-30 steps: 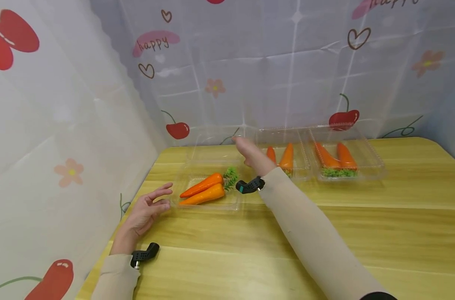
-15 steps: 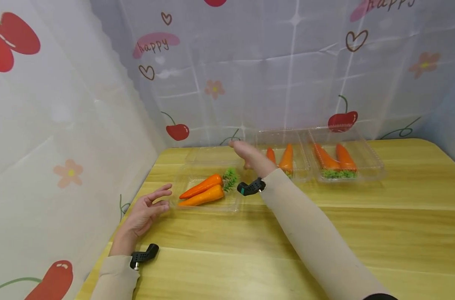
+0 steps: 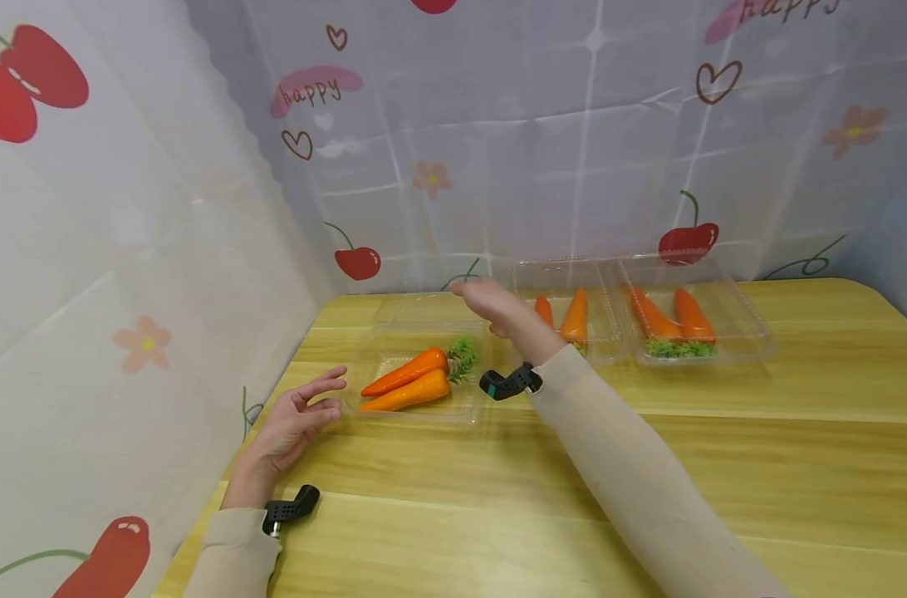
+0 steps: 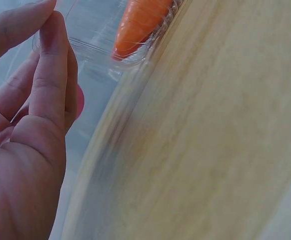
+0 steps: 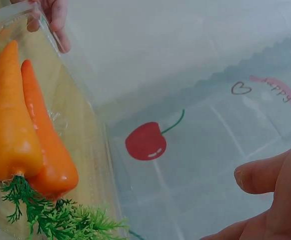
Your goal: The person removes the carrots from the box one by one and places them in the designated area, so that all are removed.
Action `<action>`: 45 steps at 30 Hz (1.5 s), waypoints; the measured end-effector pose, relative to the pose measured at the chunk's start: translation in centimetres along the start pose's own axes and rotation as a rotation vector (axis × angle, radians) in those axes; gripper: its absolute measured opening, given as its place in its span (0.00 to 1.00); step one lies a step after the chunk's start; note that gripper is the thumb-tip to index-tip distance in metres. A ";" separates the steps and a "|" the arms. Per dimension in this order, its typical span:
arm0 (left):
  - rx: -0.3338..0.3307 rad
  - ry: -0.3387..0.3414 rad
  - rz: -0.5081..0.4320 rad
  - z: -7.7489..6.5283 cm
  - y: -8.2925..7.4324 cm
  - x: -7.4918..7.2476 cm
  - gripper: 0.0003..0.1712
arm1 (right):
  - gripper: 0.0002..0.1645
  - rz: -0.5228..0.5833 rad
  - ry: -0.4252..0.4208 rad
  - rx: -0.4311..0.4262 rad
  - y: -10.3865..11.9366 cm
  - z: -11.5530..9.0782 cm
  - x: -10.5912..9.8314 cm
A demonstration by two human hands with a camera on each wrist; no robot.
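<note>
A clear plastic box (image 3: 464,412) holds two orange carrots (image 3: 409,392) with green tops at the right; its hinged lid (image 3: 424,309) lies tipped back behind it. My left hand (image 3: 285,428) is at the box's left side, thumb and fingertips against or very near the edge, with a gap between them in the head view. In the left wrist view its thumb and forefinger (image 4: 50,65) overlap beside the box. My right hand (image 3: 498,309) is over the lid's right end, palm down. Its thumb (image 5: 260,175) is extended in the right wrist view; whether it touches the lid cannot be told.
Two more clear boxes, a middle one (image 3: 606,328) partly behind my right hand and a right one (image 3: 748,336), stand along the back, each with two carrots. A patterned curtain (image 3: 543,191) rises behind the wooden table (image 3: 438,515) and another along its left side.
The lid has sunk from nearly upright to low behind its box. My right hand has shifted slightly left and lower. The left hand stays beside the box.
</note>
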State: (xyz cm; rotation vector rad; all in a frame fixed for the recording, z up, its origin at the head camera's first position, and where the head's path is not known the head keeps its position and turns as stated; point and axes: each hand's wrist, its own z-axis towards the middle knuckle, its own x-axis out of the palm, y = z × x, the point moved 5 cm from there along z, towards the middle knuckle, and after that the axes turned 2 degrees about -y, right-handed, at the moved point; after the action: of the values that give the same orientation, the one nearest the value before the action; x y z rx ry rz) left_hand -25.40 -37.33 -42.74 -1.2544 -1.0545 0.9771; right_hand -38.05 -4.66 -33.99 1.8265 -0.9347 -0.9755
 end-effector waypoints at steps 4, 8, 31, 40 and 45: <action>-0.003 -0.006 0.008 0.1 0.0 0.0 0.31 | 0.41 0.001 0.003 -0.026 0.1 -0.5 0.2; -0.006 -0.006 0.008 0.1 0.0 -0.1 0.31 | 0.40 0.001 0.030 -0.038 0.2 -0.6 0.5; -0.009 -0.009 -0.001 0.1 -0.1 0.0 0.30 | 0.24 -0.023 0.367 -0.511 0.2 1.2 3.9; -0.015 -0.010 -0.002 -0.1 -0.1 0.1 0.31 | 0.25 0.008 0.417 -0.524 -0.4 2.8 5.7; -0.011 -0.008 0.004 0.0 -0.1 0.1 0.30 | 0.24 0.006 0.445 -0.467 -0.9 3.5 6.3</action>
State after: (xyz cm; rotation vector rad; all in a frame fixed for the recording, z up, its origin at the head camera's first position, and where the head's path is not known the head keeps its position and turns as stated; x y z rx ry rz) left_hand -25.36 -37.26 -42.60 -1.2632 -1.0650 0.9817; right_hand -38.30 -10.95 -37.59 1.5426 -0.3963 -0.6688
